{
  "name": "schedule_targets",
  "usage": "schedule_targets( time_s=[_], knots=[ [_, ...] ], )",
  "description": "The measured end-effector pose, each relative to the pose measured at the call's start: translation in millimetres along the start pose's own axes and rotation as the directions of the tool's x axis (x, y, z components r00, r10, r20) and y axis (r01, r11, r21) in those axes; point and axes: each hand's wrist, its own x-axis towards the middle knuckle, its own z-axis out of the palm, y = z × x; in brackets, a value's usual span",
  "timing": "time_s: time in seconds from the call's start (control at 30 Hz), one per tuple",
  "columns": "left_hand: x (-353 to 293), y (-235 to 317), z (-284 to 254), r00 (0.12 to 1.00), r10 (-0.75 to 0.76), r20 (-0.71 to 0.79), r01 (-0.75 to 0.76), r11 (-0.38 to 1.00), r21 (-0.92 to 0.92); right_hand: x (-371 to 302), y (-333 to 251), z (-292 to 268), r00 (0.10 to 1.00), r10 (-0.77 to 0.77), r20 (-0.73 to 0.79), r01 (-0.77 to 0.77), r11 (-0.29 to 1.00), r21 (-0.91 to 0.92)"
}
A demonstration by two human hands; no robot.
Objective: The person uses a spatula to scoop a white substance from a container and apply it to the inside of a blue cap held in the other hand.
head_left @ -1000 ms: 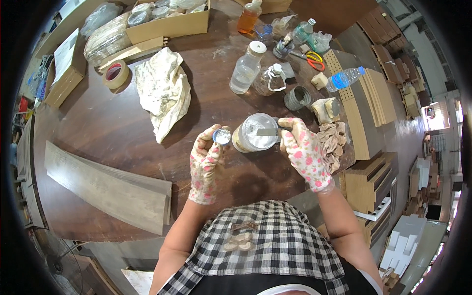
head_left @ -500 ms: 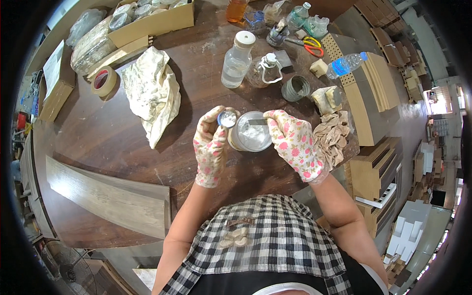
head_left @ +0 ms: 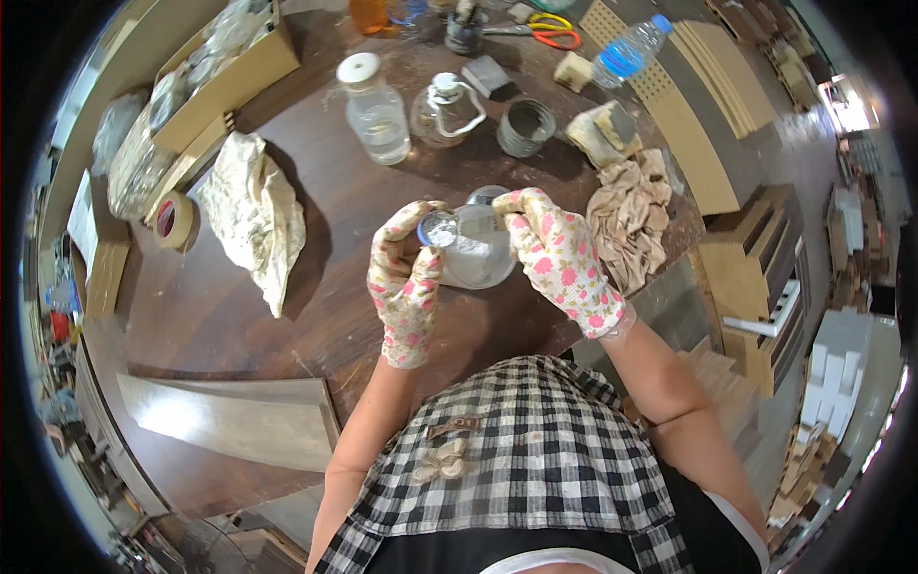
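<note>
Toward the near edge of the table (head_left: 325,335), the jar (head_left: 485,264) lies between my hands. My left hand (head_left: 406,282) pinches the cap (head_left: 423,230), white powder (head_left: 442,232) inside, over the jar's left side; my right hand (head_left: 562,263) pinches the blade (head_left: 478,221), its long axis pointing left toward the cap.

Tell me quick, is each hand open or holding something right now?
Floral-gloved left hand: closed, holding a small round blue-rimmed cap with white substance inside.
Floral-gloved right hand: closed, pinching a thin flat grey blade.
</note>
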Motion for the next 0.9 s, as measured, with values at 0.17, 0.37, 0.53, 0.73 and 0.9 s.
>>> schedule_targets(
  time_s=[0.17,0.37,0.53,0.73,0.9],
  knots=[
    [2,-5,8,0.999,0.035,0.029,-0.038,0.992,0.119,-5,14,-3,0.992,-0.121,-0.044,0.12,0.993,-0.025],
    [1,-5,16,0.998,0.027,0.061,-0.039,0.978,0.206,-11,19,-3,0.999,-0.046,0.001,0.046,0.999,-0.017],
    [-1,-7,21,0.999,0.017,0.044,-0.026,0.977,0.212,-14,20,-3,0.999,-0.044,-0.001,0.043,0.997,-0.056],
    [-5,-12,25,0.998,0.052,0.024,-0.055,0.979,0.195,-16,21,-3,0.999,-0.033,-0.004,0.032,0.995,-0.092],
    [-5,-11,27,0.999,0.045,0.03,-0.049,0.981,0.186,-22,24,-1,0.998,-0.048,-0.047,0.044,0.995,-0.086]
  ],
)
